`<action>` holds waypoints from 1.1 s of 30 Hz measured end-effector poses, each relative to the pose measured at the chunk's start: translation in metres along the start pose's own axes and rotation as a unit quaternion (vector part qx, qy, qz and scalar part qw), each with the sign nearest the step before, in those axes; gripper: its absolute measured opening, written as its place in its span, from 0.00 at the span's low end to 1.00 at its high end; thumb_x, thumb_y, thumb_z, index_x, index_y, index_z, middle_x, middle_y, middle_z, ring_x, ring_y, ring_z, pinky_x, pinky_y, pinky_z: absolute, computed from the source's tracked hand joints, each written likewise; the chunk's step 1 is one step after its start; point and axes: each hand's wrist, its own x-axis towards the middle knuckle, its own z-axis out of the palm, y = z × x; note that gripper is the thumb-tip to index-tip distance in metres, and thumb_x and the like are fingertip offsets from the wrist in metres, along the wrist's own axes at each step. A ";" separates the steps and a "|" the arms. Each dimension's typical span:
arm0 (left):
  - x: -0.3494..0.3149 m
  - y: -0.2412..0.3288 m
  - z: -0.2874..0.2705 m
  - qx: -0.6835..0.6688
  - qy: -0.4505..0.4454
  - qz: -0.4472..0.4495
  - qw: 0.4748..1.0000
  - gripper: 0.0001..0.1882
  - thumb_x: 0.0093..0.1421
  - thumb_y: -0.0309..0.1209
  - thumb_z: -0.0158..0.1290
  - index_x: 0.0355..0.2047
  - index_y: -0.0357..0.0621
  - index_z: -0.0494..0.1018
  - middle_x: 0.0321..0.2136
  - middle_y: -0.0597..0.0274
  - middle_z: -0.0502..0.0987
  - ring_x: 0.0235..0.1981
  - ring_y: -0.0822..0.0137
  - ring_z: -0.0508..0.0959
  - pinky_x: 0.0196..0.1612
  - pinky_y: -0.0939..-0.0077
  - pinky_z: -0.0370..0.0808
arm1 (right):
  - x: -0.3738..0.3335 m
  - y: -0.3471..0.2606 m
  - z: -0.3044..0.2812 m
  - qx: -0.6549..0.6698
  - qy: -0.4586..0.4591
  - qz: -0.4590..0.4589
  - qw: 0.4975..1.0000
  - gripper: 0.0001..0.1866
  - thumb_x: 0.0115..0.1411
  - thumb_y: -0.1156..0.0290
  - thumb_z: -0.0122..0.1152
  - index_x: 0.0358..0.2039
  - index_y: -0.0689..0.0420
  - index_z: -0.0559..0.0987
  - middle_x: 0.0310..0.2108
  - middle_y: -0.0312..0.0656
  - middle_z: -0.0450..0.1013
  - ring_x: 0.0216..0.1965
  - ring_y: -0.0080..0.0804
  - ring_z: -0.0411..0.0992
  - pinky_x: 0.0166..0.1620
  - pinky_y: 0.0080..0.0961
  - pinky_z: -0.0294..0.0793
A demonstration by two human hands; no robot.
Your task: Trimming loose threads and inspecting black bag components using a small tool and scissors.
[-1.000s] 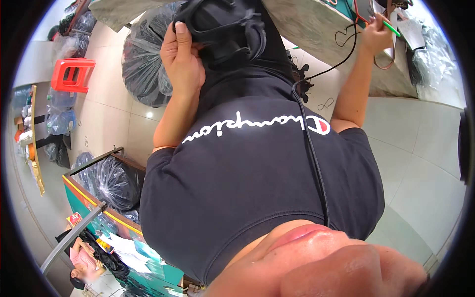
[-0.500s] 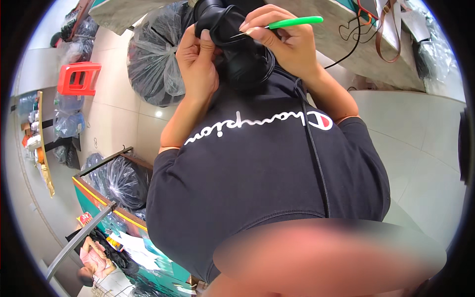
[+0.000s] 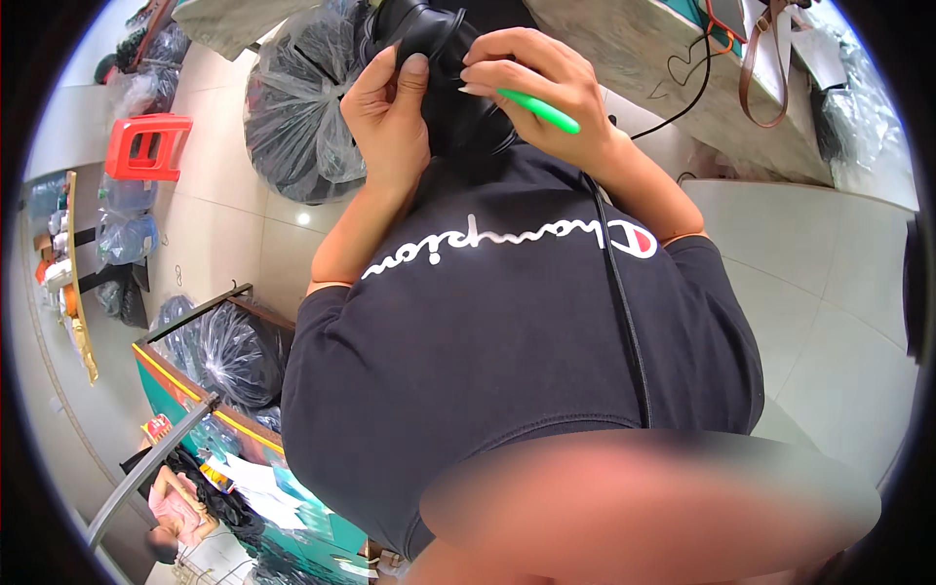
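Black and glossy, a folded item sits at the top centre of my view, between the two hands and above the person's dark shirt. I have the left hand with its thumb and fingers clamped on the item's left edge. On the right hand, I see thumb and fingers closed round a green-handled tool, tips drawn together just beside the item; I cannot tell exactly where the tool's point lies. Left of the hands, I get a clear plastic bag with dark contents on the tiled floor, and a red stool in the upper left. Upper right, a brown strap loops against the grey table, near a black cord. Lower left, another person wears pink.
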 end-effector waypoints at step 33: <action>0.012 -0.011 0.013 -0.653 -0.146 -0.389 0.633 0.22 0.66 0.43 0.46 0.19 0.43 0.72 0.67 0.41 0.52 0.70 0.47 0.49 0.71 0.48 0.40 | 0.002 0.032 -0.083 0.483 0.212 0.231 0.817 0.12 0.67 0.63 0.53 0.37 0.59 0.74 0.31 0.43 0.76 0.29 0.30 0.75 0.32 0.26 0.78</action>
